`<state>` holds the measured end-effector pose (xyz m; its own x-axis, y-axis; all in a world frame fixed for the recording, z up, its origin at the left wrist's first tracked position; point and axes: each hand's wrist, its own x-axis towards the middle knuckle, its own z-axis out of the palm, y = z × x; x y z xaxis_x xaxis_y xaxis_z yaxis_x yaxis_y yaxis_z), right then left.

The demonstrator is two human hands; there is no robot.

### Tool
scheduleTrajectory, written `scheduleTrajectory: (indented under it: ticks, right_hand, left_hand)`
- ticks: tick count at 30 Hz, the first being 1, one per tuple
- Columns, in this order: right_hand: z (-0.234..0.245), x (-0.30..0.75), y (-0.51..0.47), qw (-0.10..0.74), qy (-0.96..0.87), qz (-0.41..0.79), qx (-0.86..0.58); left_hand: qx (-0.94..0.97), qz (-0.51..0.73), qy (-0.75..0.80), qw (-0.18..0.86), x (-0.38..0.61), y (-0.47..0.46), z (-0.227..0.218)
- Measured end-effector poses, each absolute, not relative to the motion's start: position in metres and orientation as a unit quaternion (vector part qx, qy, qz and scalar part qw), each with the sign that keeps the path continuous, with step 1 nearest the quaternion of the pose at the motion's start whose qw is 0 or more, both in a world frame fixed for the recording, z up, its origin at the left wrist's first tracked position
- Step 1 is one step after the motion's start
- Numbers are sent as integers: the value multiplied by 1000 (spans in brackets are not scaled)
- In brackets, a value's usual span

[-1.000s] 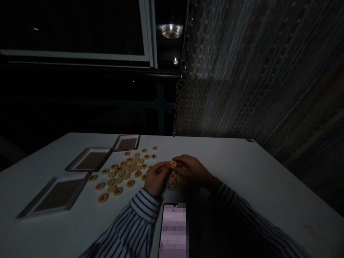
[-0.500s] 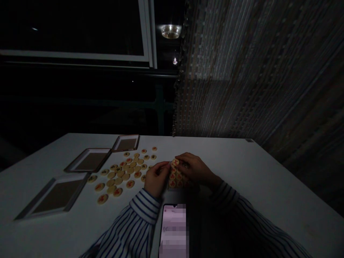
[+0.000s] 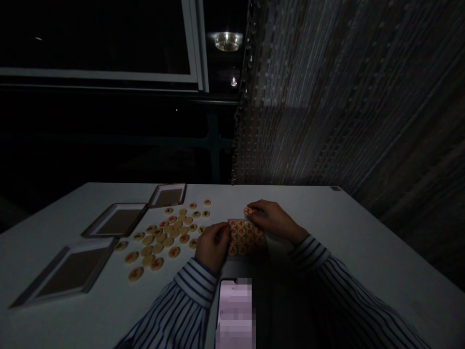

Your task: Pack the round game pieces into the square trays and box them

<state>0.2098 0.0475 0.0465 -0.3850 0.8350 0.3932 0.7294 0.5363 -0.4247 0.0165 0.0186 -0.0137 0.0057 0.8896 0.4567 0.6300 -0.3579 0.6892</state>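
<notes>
My right hand (image 3: 274, 218) pinches a Chinese chess piece (image 3: 248, 211) with a red character between thumb and fingertips. It is just beyond the far edge of a small tray-like block of Chinese chess pieces (image 3: 240, 237), set in neat rows with mostly red characters; its right part lies in the hand's shadow. At the block's left edge is my left hand (image 3: 212, 246), fingers curled and closed; whether they grip anything is hidden. Many loose Chinese chess pieces (image 3: 168, 242) lie scattered to the left, some face down, others with red or dark characters.
Three shallow trays (image 3: 78, 287) stand in a slanting row at the left of the white table (image 3: 345, 271). A lit phone (image 3: 234, 310) lies in front of me, its screen partly pixelated. A string curtain (image 3: 290, 121) hangs beyond the table. The room is dark.
My right hand has moved right and away with the piece, off the block's far left corner, uncovering more of its top rows. My left hand stays beside the block. The view has shifted slightly.
</notes>
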Motion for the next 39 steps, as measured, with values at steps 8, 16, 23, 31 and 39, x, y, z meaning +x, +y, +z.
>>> scheduleTrajectory:
  ticks: [8, 16, 23, 31, 39]
  right_hand:
    - [44, 216, 48, 241, -833, 102, -488]
    - [37, 219, 51, 190, -842, 78, -499]
    - [32, 220, 53, 150, -846, 59, -509]
    - [28, 221, 54, 128, -854, 50, -501]
    - [27, 221, 53, 109, -864, 35, -490]
  left_hand:
    - [713, 419, 548, 126, 15, 19, -14]
    - [715, 420, 547, 111, 14, 20, -15]
    - [712, 419, 552, 111, 14, 19, -16]
    - [707, 433, 548, 113, 14, 20, -16]
    - [715, 418, 551, 103, 13, 20, -15]
